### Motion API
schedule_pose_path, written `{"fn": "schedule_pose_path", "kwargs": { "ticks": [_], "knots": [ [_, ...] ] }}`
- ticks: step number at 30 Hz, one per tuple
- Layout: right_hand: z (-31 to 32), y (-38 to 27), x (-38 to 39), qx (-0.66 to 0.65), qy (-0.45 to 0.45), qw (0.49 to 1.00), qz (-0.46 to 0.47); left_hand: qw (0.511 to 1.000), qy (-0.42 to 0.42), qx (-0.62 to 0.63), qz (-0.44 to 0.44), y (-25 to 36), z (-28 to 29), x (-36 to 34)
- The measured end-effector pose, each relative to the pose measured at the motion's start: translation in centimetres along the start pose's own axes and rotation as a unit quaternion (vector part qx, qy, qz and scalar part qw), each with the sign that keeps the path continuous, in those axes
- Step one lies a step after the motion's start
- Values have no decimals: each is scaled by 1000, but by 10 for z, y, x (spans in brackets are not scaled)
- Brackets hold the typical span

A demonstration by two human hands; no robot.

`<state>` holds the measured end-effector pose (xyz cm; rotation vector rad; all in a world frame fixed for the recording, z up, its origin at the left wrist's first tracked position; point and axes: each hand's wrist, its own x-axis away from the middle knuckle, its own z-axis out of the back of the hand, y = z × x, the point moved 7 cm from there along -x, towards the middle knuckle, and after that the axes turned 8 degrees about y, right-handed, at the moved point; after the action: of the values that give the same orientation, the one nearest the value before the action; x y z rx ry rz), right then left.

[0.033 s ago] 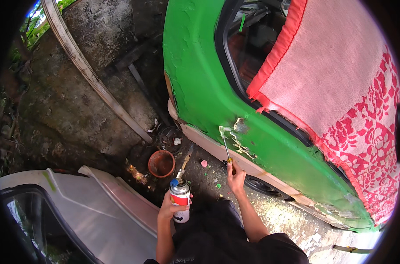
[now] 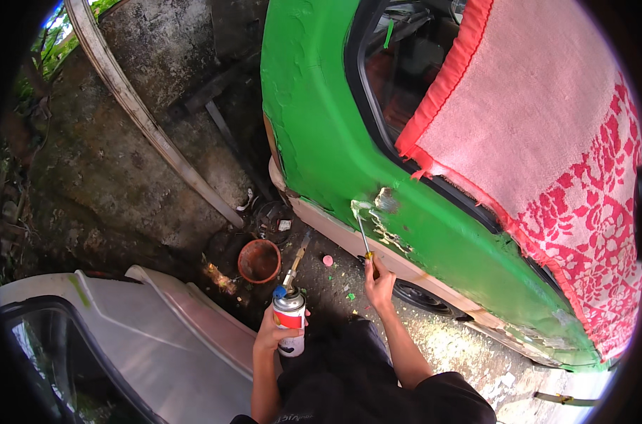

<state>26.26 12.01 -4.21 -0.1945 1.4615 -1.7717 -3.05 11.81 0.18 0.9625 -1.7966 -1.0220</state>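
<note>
My right hand (image 2: 379, 284) grips a thin scraper tool (image 2: 362, 233) with a yellow handle, its tip pressed to a bare, flaking patch on the green car door (image 2: 335, 148). My left hand (image 2: 273, 332) holds a gas canister (image 2: 290, 321), red and white with a blue valve and a brass torch nozzle pointing up toward the car. A pink and red patterned cloth (image 2: 547, 141) hangs over the door's window opening.
A terracotta pot (image 2: 259, 260) sits on the dirt beside the canister. A detached white car panel (image 2: 137, 339) lies at lower left. A pale curved strip (image 2: 144, 120) leans across a rough stone wall. Paint chips litter the ground below the door.
</note>
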Motion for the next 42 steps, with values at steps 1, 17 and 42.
{"fn": "schedule_pose_path", "kwargs": {
  "ticks": [1,17,42],
  "knots": [
    [1,-5,-3,2,-4,1000,-11,1000,8,-1,4,-1,0,1],
    [58,-41,-50,125,-91,985,83,1000,-18,17,15,-20,-23,7],
    [92,-106,-74,15,-251,961,-110,999,29,14,-17,-8,-40,7]
  ]
}}
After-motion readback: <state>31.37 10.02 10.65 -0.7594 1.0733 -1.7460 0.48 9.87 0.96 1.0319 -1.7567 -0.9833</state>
